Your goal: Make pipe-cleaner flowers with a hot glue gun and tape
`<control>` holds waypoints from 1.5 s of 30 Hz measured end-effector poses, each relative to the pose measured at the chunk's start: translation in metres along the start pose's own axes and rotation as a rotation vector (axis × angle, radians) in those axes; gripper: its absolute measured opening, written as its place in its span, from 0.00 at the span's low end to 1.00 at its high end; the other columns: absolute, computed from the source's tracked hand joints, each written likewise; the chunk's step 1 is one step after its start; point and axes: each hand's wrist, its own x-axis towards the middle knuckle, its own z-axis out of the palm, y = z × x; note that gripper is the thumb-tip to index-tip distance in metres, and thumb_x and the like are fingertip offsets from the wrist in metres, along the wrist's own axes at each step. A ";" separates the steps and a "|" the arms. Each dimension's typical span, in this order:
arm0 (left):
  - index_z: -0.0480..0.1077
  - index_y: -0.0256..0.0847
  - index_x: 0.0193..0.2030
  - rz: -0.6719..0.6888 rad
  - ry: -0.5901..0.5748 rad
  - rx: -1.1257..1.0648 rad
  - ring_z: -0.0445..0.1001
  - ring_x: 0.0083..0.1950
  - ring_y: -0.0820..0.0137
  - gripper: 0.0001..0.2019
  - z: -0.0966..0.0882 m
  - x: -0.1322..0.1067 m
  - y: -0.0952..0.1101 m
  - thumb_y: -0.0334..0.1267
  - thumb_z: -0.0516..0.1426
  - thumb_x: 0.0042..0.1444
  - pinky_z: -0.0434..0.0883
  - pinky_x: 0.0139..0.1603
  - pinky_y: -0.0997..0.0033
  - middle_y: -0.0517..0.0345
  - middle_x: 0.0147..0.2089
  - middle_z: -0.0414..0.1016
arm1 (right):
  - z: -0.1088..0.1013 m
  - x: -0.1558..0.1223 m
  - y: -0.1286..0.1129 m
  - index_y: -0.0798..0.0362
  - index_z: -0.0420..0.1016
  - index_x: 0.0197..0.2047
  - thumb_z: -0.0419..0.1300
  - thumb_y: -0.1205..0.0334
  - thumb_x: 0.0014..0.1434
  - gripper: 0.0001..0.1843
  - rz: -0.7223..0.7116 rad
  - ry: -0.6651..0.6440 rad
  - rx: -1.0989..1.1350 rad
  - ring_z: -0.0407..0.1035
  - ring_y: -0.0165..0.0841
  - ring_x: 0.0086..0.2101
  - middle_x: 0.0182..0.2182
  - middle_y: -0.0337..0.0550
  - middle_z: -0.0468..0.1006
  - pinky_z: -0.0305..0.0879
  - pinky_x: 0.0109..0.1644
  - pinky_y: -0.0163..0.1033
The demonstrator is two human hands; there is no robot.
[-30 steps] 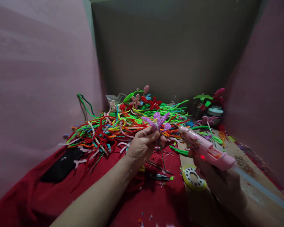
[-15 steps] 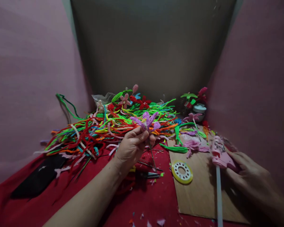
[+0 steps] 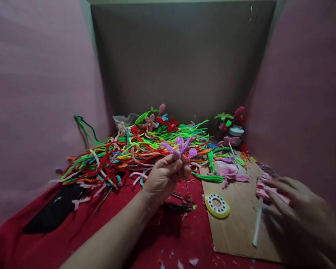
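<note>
My left hand (image 3: 166, 173) pinches a purple pipe-cleaner flower (image 3: 180, 145) just below its petals. Yellow bits show at the flower's centre, and its thin stem points down toward dark-handled scissors (image 3: 177, 207) on the red cloth. On the right, my right hand (image 3: 296, 198) is over a pink glue gun (image 3: 263, 186), fingers stretched out and touching its body rather than wrapped round the handle. A whitish glue stick (image 3: 257, 224) juts from the gun toward me above the cardboard (image 3: 235, 231). A roll of clear yellowish tape (image 3: 217, 204) lies between the hands.
A heap of colourful pipe cleaners (image 3: 123, 153) spreads across the back, with finished flowers (image 3: 172, 124) on top. A black pouch-like item (image 3: 54, 209) lies left on the red cloth (image 3: 100, 231). A lidded jar (image 3: 236, 132) stands back right. Pink walls flank both sides.
The glue gun has come lower onto the cardboard side, its stick now angled left, and my right fingers have loosened and stretched out. My left hand still holds the flower. The view has shifted slightly.
</note>
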 end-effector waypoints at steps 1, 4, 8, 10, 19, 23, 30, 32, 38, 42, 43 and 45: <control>0.70 0.34 0.27 0.001 -0.021 0.004 0.70 0.25 0.75 0.07 0.001 -0.001 0.000 0.35 0.63 0.46 0.66 0.31 0.76 0.57 0.23 0.72 | 0.005 0.006 -0.022 0.47 0.80 0.32 0.59 0.55 0.51 0.09 0.063 -0.065 0.100 0.72 0.43 0.34 0.32 0.47 0.79 0.66 0.36 0.46; 0.71 0.34 0.28 0.002 -0.074 -0.012 0.70 0.26 0.75 0.07 0.004 -0.005 0.000 0.36 0.63 0.46 0.65 0.31 0.76 0.57 0.24 0.73 | 0.030 0.025 -0.087 0.48 0.81 0.34 0.60 0.52 0.51 0.12 0.319 -0.339 0.559 0.69 0.34 0.28 0.29 0.44 0.79 0.65 0.32 0.40; 0.71 0.34 0.28 -0.029 -0.127 -0.041 0.70 0.26 0.74 0.08 0.008 -0.009 -0.002 0.37 0.64 0.45 0.66 0.32 0.76 0.56 0.23 0.73 | 0.066 0.048 -0.143 0.53 0.79 0.32 0.64 0.57 0.49 0.09 0.617 -0.348 1.174 0.61 0.25 0.24 0.25 0.39 0.74 0.57 0.26 0.31; 0.71 0.34 0.29 -0.046 -0.142 -0.048 0.71 0.26 0.73 0.09 0.009 -0.009 -0.004 0.38 0.64 0.45 0.66 0.33 0.73 0.57 0.23 0.72 | 0.076 0.054 -0.156 0.55 0.77 0.25 0.64 0.61 0.50 0.07 0.642 -0.362 1.417 0.59 0.23 0.22 0.21 0.37 0.72 0.55 0.26 0.30; 0.73 0.34 0.30 -0.049 -0.094 -0.048 0.70 0.27 0.74 0.09 0.009 -0.008 -0.006 0.36 0.64 0.44 0.65 0.32 0.74 0.57 0.25 0.73 | 0.080 0.058 -0.164 0.55 0.76 0.23 0.66 0.63 0.46 0.05 0.641 -0.178 1.497 0.63 0.25 0.22 0.19 0.37 0.72 0.59 0.28 0.32; 0.74 0.34 0.29 0.009 0.014 0.076 0.69 0.31 0.74 0.07 0.008 -0.005 -0.006 0.35 0.63 0.44 0.63 0.32 0.75 0.55 0.30 0.74 | 0.069 0.057 -0.162 0.52 0.77 0.25 0.66 0.64 0.47 0.02 0.433 0.070 1.132 0.64 0.26 0.26 0.23 0.35 0.74 0.61 0.32 0.32; 0.72 0.34 0.26 0.098 0.086 0.318 0.60 0.25 0.78 0.07 0.006 -0.005 -0.011 0.36 0.63 0.45 0.58 0.30 0.75 0.63 0.23 0.67 | 0.068 0.048 -0.162 0.52 0.76 0.29 0.61 0.68 0.52 0.04 0.167 0.040 0.717 0.67 0.29 0.28 0.26 0.36 0.76 0.64 0.35 0.34; 0.72 0.35 0.27 0.100 0.076 0.334 0.60 0.26 0.78 0.06 0.006 -0.006 -0.012 0.36 0.63 0.45 0.58 0.30 0.75 0.63 0.24 0.67 | 0.071 0.048 -0.161 0.52 0.77 0.31 0.60 0.67 0.53 0.04 0.185 0.013 0.721 0.68 0.29 0.30 0.27 0.38 0.77 0.65 0.36 0.35; 0.72 0.35 0.25 0.098 0.090 0.374 0.60 0.25 0.78 0.06 0.003 -0.006 -0.012 0.36 0.63 0.44 0.58 0.30 0.75 0.63 0.23 0.67 | 0.076 0.051 -0.157 0.54 0.78 0.35 0.59 0.66 0.53 0.07 0.204 -0.067 0.711 0.69 0.31 0.30 0.28 0.40 0.77 0.66 0.36 0.38; 0.72 0.36 0.25 0.081 0.082 0.375 0.60 0.25 0.78 0.06 0.001 -0.005 -0.012 0.36 0.63 0.43 0.58 0.30 0.75 0.63 0.23 0.68 | 0.079 0.053 -0.154 0.54 0.77 0.35 0.60 0.64 0.53 0.07 0.231 -0.079 0.744 0.69 0.31 0.31 0.29 0.39 0.77 0.65 0.37 0.38; 0.71 0.36 0.25 0.077 0.080 0.378 0.60 0.25 0.78 0.06 0.001 -0.005 -0.012 0.36 0.63 0.43 0.58 0.30 0.75 0.63 0.23 0.68 | 0.079 0.053 -0.154 0.54 0.77 0.35 0.60 0.63 0.53 0.07 0.245 -0.088 0.770 0.69 0.31 0.31 0.29 0.39 0.77 0.65 0.37 0.38; 0.71 0.36 0.25 0.074 0.079 0.389 0.60 0.25 0.78 0.06 0.001 -0.005 -0.011 0.36 0.63 0.43 0.58 0.30 0.75 0.63 0.23 0.68 | 0.080 0.054 -0.154 0.53 0.76 0.33 0.60 0.62 0.53 0.06 0.280 -0.115 0.842 0.68 0.30 0.31 0.28 0.38 0.76 0.65 0.37 0.36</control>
